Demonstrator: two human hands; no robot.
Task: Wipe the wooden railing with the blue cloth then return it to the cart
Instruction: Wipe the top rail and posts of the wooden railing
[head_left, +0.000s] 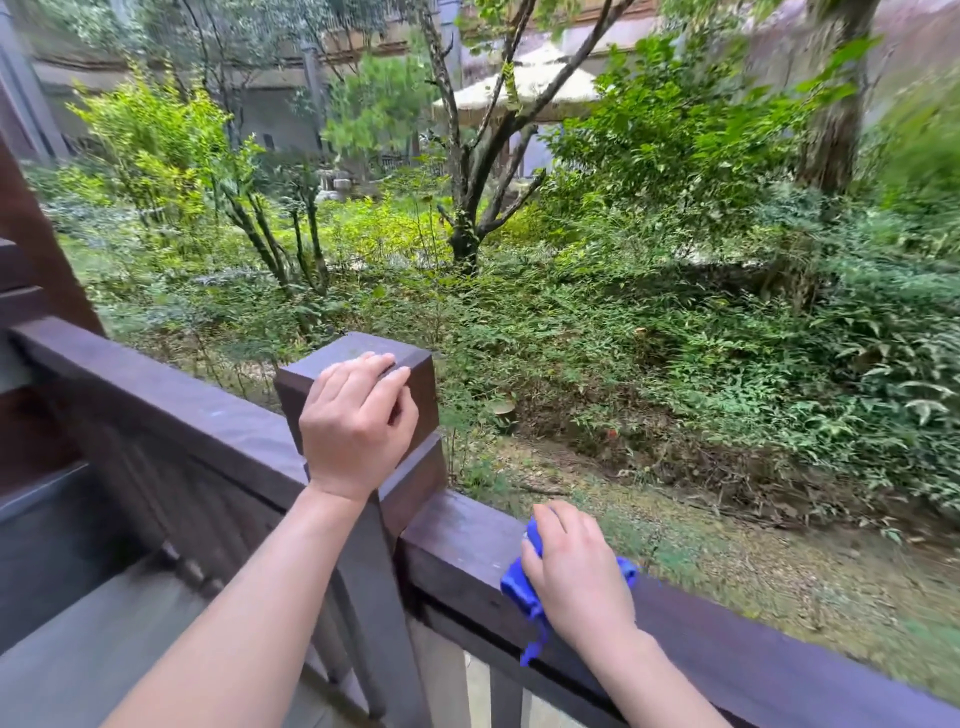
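A dark brown wooden railing (779, 644) runs from the left edge to the lower right, broken by a square corner post (311, 382). My right hand (576, 577) presses the crumpled blue cloth (517, 587) onto the top rail just right of the post; part of the cloth hangs down the rail's near face. My left hand (358, 421) rests on top of the post, fingers curled over its far edge. No cart is in view.
Behind the railing lie a garden slope with shrubs, a forked tree (467, 208) and bare ground. Vertical balusters (363, 649) stand under the rail. A grey floor (104, 649) lies at the lower left, and a dark wooden beam (36, 234) rises at the left edge.
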